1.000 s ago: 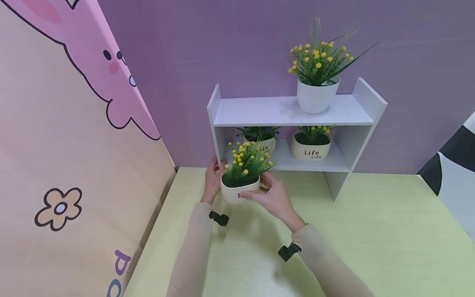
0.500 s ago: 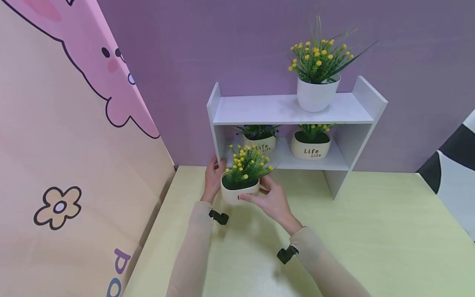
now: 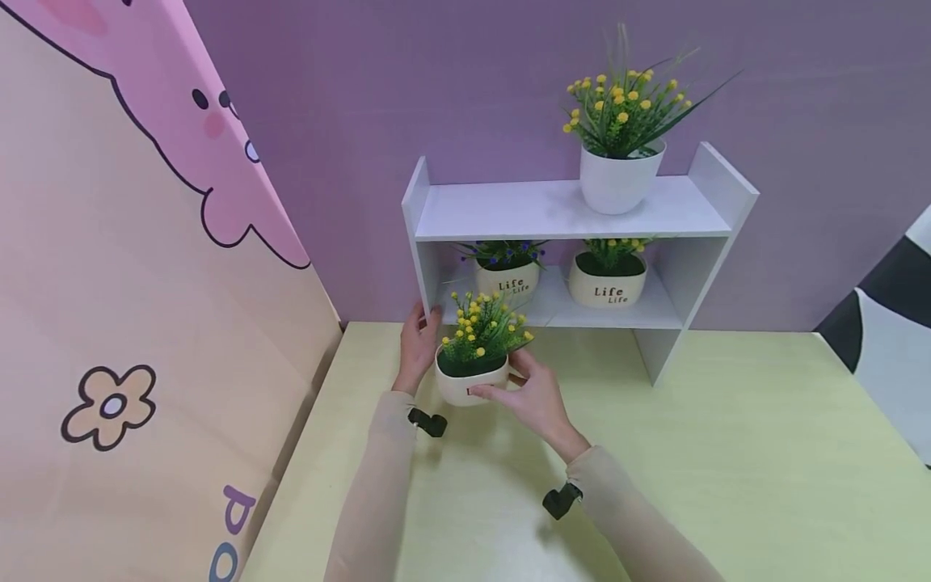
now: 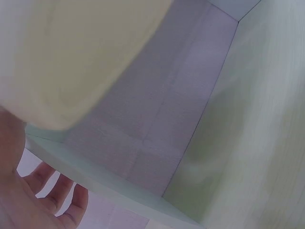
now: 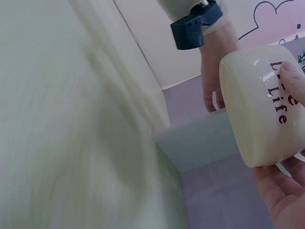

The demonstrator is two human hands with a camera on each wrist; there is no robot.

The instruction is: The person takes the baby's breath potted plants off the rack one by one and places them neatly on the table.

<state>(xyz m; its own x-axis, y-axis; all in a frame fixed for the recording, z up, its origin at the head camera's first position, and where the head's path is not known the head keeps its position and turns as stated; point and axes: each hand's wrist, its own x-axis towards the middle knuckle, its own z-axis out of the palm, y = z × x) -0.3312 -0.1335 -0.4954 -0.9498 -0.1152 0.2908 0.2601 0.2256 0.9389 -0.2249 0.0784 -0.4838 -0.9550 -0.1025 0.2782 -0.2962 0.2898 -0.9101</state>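
My right hand (image 3: pixel 541 400) pinches a cream oval flowerpot (image 3: pixel 452 386) of yellow flowers, thumb on its lettered front and fingers behind. The pot is held off the table before the lower left of the white shelf unit (image 3: pixel 487 212). Seen from the right wrist, the pot (image 5: pixel 255 107) shows its plain underside and "Life" lettering. My left hand (image 3: pixel 417 352) grips the shelf's left side panel, its fingers on the outer face. In the left wrist view the panel (image 4: pixel 109 185) runs past these fingers, and the pot (image 4: pixel 81 57) hides part of the hand.
On the lower shelf stand a blue-flowered pot (image 3: pixel 505 280) at left and a yellow-flowered pot (image 3: pixel 607 291) at right. A taller white pot (image 3: pixel 618 182) of yellow flowers stands on the top shelf. A decorated partition (image 3: pixel 218 339) borders the pale table (image 3: pixel 764 453) at left.
The held pot has come slightly down and away from the shelf, uncovering more of the blue-flowered pot's lettering. My left hand stays on the side panel. The head view has tilted a little.
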